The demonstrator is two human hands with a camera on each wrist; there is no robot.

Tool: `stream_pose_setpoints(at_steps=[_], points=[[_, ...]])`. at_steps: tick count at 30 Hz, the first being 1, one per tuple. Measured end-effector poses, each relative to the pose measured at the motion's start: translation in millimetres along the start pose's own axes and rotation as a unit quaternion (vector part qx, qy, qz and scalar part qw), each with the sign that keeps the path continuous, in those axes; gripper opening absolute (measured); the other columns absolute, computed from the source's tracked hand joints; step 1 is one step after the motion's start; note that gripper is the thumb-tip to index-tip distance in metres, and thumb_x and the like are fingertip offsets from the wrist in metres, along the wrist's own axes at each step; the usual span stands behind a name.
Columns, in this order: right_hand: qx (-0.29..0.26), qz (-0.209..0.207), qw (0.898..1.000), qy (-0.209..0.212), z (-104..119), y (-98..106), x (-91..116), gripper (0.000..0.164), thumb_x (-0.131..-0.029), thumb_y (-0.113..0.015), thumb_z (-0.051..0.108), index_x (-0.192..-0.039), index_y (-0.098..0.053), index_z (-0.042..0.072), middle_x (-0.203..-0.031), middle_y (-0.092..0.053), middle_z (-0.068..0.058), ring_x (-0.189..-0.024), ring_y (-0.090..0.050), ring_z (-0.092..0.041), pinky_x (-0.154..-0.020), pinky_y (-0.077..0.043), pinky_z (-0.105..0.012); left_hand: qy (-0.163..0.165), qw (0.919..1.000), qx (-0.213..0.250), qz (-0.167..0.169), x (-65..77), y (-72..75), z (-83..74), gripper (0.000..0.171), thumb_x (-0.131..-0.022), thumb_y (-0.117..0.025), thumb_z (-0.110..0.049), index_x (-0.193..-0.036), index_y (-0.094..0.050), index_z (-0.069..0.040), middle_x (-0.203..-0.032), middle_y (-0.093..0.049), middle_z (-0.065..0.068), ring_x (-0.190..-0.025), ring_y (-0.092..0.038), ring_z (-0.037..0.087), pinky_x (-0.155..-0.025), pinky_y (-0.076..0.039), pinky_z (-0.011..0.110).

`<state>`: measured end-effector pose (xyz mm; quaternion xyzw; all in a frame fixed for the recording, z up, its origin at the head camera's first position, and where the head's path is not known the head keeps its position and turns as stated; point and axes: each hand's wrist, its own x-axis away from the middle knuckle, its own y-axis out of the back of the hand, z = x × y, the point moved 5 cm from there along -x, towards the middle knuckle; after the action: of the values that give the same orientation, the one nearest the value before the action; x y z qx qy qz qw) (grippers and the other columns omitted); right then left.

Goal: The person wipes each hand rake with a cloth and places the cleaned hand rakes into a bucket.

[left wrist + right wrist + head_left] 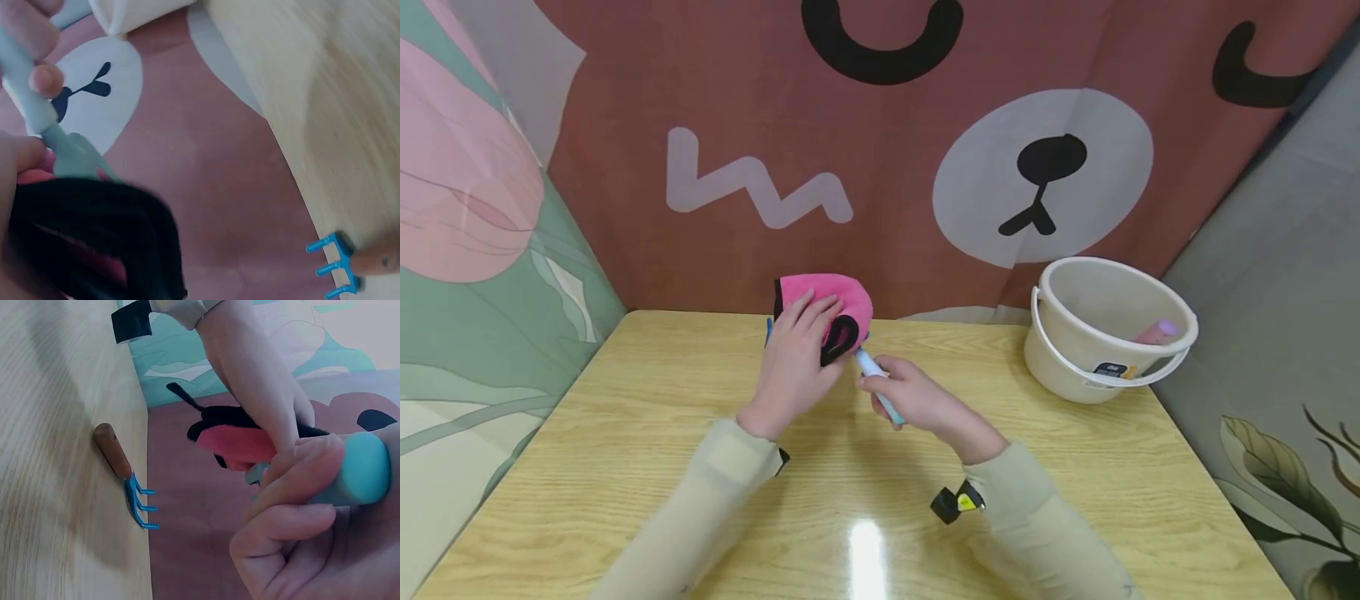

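My left hand (792,362) holds a pink cloth (852,298) with black edging, its fingers spread over the top. The cloth is wrapped over the head of a small trowel-like tool, so most of that head is hidden. A pale green part of the tool (76,156) shows beside the cloth in the left wrist view. My right hand (917,398) grips the tool's pale blue handle (869,365), with the teal end cap (367,467) pointing back toward me. Both hands are above the table.
A hand rake (133,499) with blue tines and a wooden handle lies near the table's back edge. On the right stands a cream bucket (1052,354) with a pink-purple object (1157,332) inside. A bear-print curtain (895,242) hangs behind the wooden table (647,392).
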<state>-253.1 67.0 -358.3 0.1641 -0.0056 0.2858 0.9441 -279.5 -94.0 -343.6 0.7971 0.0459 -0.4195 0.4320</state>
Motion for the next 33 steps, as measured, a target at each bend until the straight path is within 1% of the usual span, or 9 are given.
stream_pose_setpoints(at_steps=[3, 6, 11, 15, 19, 23, 28, 32, 33], points=[[0.009, -0.009, 1.0, 0.0, 0.2, 0.2, 1.1, 0.025, -0.104, -0.052, 0.025, -0.101, -0.051, 0.0, -0.06, -0.045, -0.002, -0.048, -0.038, -0.014, -0.048, -0.035, -0.028, 0.003, 0.9992, -0.025, 0.032, 0.9, -4.6, -0.9, 0.046, -0.093, -0.071, -0.031, -0.127, -0.067, -0.001, -0.142, -0.057, 0.015, -0.144, -0.034, 0.036, -0.119, -0.022, 0.047], [0.019, -0.024, 1.0, -0.006, -0.6, 0.2, 2.2, 0.026, -0.102, -0.054, 0.026, -0.102, -0.052, 0.0, -0.06, -0.046, -0.002, -0.049, -0.038, -0.014, -0.048, -0.035, -0.028, 0.009, 0.9984, -0.02, 0.052, 1.4, -8.0, -1.2, 0.041, -0.098, -0.064, -0.033, -0.123, -0.068, -0.001, -0.143, -0.055, 0.016, -0.147, -0.029, 0.035, -0.12, -0.02, 0.046], [0.024, -0.041, 0.999, -0.012, -2.3, -1.3, 2.5, 0.022, -0.101, -0.056, 0.023, -0.101, -0.054, 0.001, -0.06, -0.046, -0.001, -0.049, -0.038, -0.013, -0.048, -0.036, -0.027, 0.02, 0.9972, 0.004, 0.072, 4.1, -11.9, -2.7, 0.042, -0.101, -0.058, -0.028, -0.13, -0.066, 0.0, -0.145, -0.054, 0.016, -0.15, -0.025, 0.033, -0.121, -0.016, 0.047], [0.032, -0.047, 0.998, -0.009, -2.5, -1.6, 2.4, 0.022, -0.101, -0.056, 0.022, -0.101, -0.056, 0.0, -0.059, -0.045, -0.001, -0.048, -0.037, -0.013, -0.047, -0.036, -0.027, 0.023, 0.9962, 0.019, 0.082, 8.2, -12.2, -5.3, 0.045, -0.102, -0.057, -0.028, -0.136, -0.062, 0.0, -0.145, -0.055, 0.014, -0.149, -0.027, 0.031, -0.12, -0.017, 0.048], [0.042, -0.061, 0.997, -0.004, -1.5, 0.0, 2.8, 0.021, -0.101, -0.055, 0.022, -0.101, -0.059, 0.001, -0.059, -0.045, -0.001, -0.048, -0.038, -0.014, -0.045, -0.035, -0.027, 0.02, 0.9952, 0.052, 0.08, 10.8, -10.8, -8.8, 0.043, -0.103, -0.055, -0.027, -0.137, -0.062, -0.002, -0.143, -0.058, 0.013, -0.146, -0.033, 0.031, -0.118, -0.023, 0.048], [0.043, -0.065, 0.997, -0.005, -1.7, 0.9, 2.7, 0.019, -0.101, -0.054, 0.02, -0.105, -0.061, 0.002, -0.059, -0.045, -0.004, -0.049, -0.038, -0.013, -0.045, -0.035, -0.027, 0.017, 0.9949, 0.074, 0.066, 11.8, -9.2, -11.2, 0.039, -0.104, -0.053, -0.026, -0.134, -0.065, -0.002, -0.137, -0.062, 0.015, -0.143, -0.039, 0.03, -0.117, -0.028, 0.046], [0.045, -0.063, 0.997, -0.002, -1.9, 1.9, 2.2, 0.02, -0.101, -0.054, 0.021, -0.102, -0.06, 0.002, -0.059, -0.044, -0.005, -0.048, -0.037, -0.014, -0.045, -0.034, -0.027, 0.007, 0.9948, 0.087, 0.053, 12.4, -7.3, -13.7, 0.035, -0.104, -0.056, -0.023, -0.128, -0.068, -0.001, -0.131, -0.065, 0.017, -0.14, -0.044, 0.029, -0.116, -0.03, 0.042], [0.041, -0.054, 0.998, 0.002, -3.8, 2.2, 0.6, 0.019, -0.101, -0.053, 0.02, -0.098, -0.057, 0.002, -0.056, -0.041, -0.001, -0.046, -0.034, -0.014, -0.044, -0.031, -0.028, 0.018, 0.9921, 0.112, 0.054, 15.5, -4.4, -14.6, 0.033, -0.101, -0.062, -0.021, -0.127, -0.069, -0.002, -0.13, -0.066, 0.015, -0.136, -0.049, 0.028, -0.113, -0.035, 0.043], [0.043, -0.052, 0.998, 0.005, -4.6, 2.1, 0.1, 0.019, -0.101, -0.052, 0.02, -0.1, -0.057, 0.002, -0.055, -0.04, -0.001, -0.045, -0.033, -0.014, -0.044, -0.03, -0.028, 0.019, 0.991, 0.119, 0.058, 16.7, -3.5, -15.3, 0.032, -0.099, -0.063, -0.02, -0.127, -0.069, -0.004, -0.131, -0.066, 0.013, -0.135, -0.05, 0.027, -0.112, -0.036, 0.044]])
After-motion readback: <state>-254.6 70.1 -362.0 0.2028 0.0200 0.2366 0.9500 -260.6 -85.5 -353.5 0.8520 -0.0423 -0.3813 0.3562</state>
